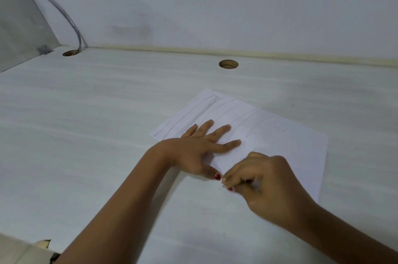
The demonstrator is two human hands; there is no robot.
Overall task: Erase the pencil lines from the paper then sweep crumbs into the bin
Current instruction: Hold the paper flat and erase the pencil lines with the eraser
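Observation:
A white sheet of paper (280, 141) lies on the pale desk (97, 123), turned at an angle. Several pencil lines (187, 117) run across its left and far part. Dark eraser crumbs (256, 133) speckle the paper's right half. My left hand (204, 145) lies flat on the sheet with fingers spread, pressing it down. My right hand (262, 179) is curled at the paper's near edge, fingertips pinching something small and pale; whether it is an eraser I cannot tell, since the fingers hide it. A few crumbs lie on the desk just below that hand.
Two round cable holes are cut in the desk, one at the back centre (228, 64) and one at the back left (70, 53) with grey cables (64, 14) running into it. A wall closes the back. A cardboard box corner (32, 250) shows at bottom left.

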